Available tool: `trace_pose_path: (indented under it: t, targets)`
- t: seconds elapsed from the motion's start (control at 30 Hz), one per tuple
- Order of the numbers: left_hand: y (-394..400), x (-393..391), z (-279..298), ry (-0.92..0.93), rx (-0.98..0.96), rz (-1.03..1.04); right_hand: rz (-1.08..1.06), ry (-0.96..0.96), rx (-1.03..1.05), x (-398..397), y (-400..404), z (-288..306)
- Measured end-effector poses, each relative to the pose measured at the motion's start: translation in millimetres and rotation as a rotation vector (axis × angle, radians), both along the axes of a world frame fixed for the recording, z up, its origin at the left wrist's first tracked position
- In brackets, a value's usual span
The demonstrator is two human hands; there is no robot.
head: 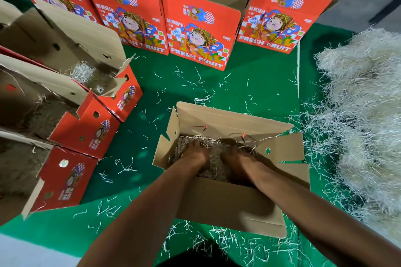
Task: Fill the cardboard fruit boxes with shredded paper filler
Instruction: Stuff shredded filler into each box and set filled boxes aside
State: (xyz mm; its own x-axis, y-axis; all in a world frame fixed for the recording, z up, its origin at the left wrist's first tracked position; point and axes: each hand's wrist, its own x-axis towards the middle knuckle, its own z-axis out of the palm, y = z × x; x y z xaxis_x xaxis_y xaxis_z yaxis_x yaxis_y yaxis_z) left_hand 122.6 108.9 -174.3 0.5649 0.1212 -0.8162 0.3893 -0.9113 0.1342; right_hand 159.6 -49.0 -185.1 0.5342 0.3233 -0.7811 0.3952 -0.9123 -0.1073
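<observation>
An open cardboard fruit box [227,204] stands on the green mat right in front of me, flaps spread. Shredded paper filler [213,166] lies inside it. My left hand [195,153] and my right hand [235,158] are both down in the box, pressing on the filler with fingers spread flat. Fingertips are partly buried in the shreds. A large heap of pale shredded paper [360,119] lies on the right.
Three open red boxes with filler stand at the left, the nearest [63,180] beside my left arm. A row of red "Fresh Fruit" boxes [197,28] stands at the back. Loose shreds litter the green mat [249,89].
</observation>
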Motion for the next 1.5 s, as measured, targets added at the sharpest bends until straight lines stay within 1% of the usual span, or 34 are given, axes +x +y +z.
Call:
trace_pose_path:
  t: [0.1,0.23,0.37,0.43,0.5,0.57,0.63,0.67,0.7,0.77,0.8,0.87,0.93,1.0,1.07,1.1,1.17,1.23,1.27,1.3,1.37,1.4,1.5]
  targets:
    - [-2.1,1.7,5.3,0.014,0.017,-0.148,0.076,-0.021,-0.052,-3.5,1.0,-2.7]
    - [-0.3,1.4,7.1,0.012,-0.005,-0.126,0.174,-0.098,-0.077,-0.5,3.2,1.5]
    - [0.3,1.7,16.1,0.012,-0.052,-0.051,0.049,-0.067,-0.089,-2.1,1.5,3.3]
    - [1.6,1.8,19.4,-0.024,-0.107,-0.036,0.030,-0.083,-0.026,-0.6,-4.4,8.9]
    - [5.4,-1.5,22.7,-0.090,-0.096,-0.103,0.044,-0.121,0.067,5.0,-5.7,17.1]
    - [9.3,-2.1,29.0,-0.213,0.005,-0.140,0.060,-0.203,0.202,9.4,-4.5,21.8]
    - [6.6,-0.4,34.7,-0.338,0.106,-0.121,0.145,-0.251,0.331,11.0,-1.0,20.6]
    - [3.8,0.6,36.3,-0.388,0.123,-0.101,0.196,-0.261,0.388,9.3,2.2,19.7]
    - [1.6,0.5,36.9,-0.425,0.118,-0.097,0.264,-0.282,0.424,7.3,5.5,17.2]
    - [2.4,-3.9,34.7,-0.480,0.042,-0.156,0.402,-0.346,0.434,6.2,12.4,9.5]
    - [5.1,-8.3,31.7,-0.508,-0.013,-0.205,0.408,-0.340,0.446,6.0,13.6,3.8]
    - [13.9,-15.0,24.9,-0.548,-0.119,-0.240,0.338,-0.268,0.453,8.0,15.5,-2.5]
    - [20.2,-14.6,16.4,-0.461,-0.163,-0.223,0.280,-0.148,0.405,11.8,15.4,-3.3]
    - [23.4,-10.9,9.5,-0.286,-0.111,-0.235,0.202,-0.039,0.400,13.4,16.7,-0.3]
    - [23.8,-5.3,4.5,-0.132,-0.069,-0.235,0.100,0.029,0.384,12.2,20.7,6.4]
    - [23.8,-2.5,3.2,-0.077,-0.063,-0.219,0.051,0.027,0.365,12.0,22.9,8.7]
    - [21.9,2.7,4.7,0.037,-0.036,-0.216,0.003,-0.058,0.337,11.8,23.9,11.5]
    - [18.3,5.6,8.8,0.137,0.024,-0.258,-0.001,-0.182,0.284,9.5,18.2,12.7]
    - [17.0,5.1,10.2,0.165,0.044,-0.290,0.019,-0.206,0.228,7.2,13.4,13.7]
    - [15.3,4.3,12.2,0.180,0.058,-0.319,0.027,-0.179,0.136,4.4,6.4,13.9]
    - [13.8,4.1,18.6,0.148,0.073,-0.326,-0.002,-0.034,-0.062,0.1,-4.2,11.9]
    - [13.9,4.4,22.1,0.108,0.068,-0.304,-0.003,0.003,-0.103,-2.0,-6.5,10.9]
    - [13.6,5.9,34.1,-0.092,0.009,-0.225,0.081,-0.037,-0.154,-1.6,-3.4,8.5]
